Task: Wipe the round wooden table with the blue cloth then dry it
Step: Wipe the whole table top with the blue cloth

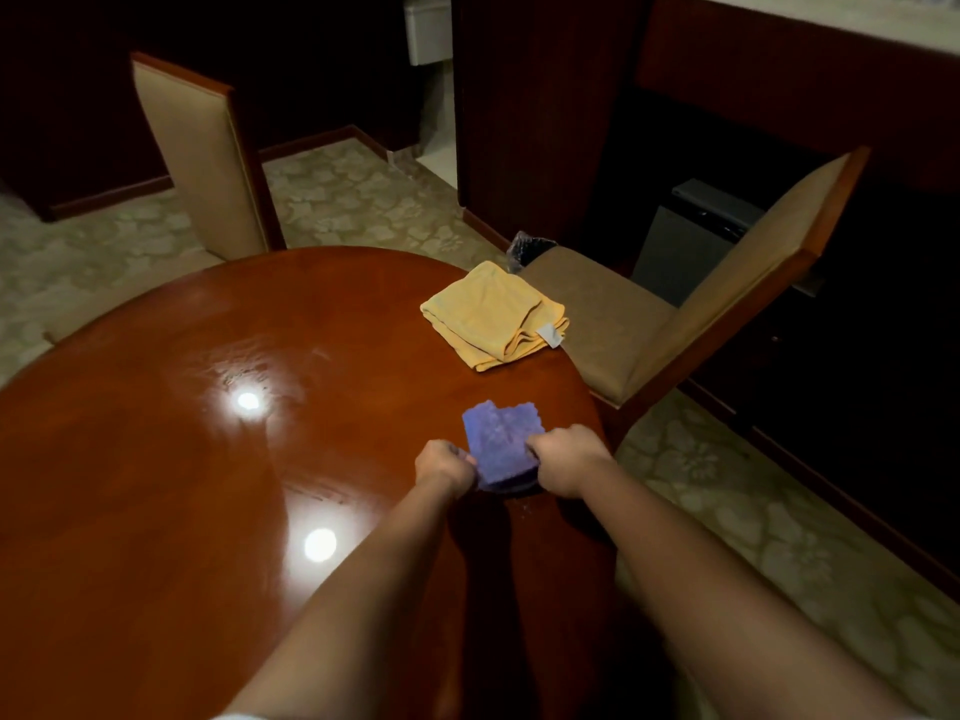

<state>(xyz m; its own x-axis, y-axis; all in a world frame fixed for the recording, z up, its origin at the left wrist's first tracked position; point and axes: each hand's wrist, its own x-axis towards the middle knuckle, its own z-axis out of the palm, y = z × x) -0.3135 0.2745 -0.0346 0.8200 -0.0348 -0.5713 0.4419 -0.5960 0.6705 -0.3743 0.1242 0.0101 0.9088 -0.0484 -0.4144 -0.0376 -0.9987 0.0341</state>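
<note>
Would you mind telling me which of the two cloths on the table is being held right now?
The blue cloth, gripped between the left hand and right hand. The folded yellow cloth lies untouched farther away, near the table's far right edge.

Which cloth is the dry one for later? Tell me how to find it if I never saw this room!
Find the big round wooden table. Look at its far right edge, beside the chair with the tan seat. The yellow cloth lies there folded, with a small white tag, and nobody touches it; the blue cloth is nearer, gripped by the left hand and the right hand.
</note>
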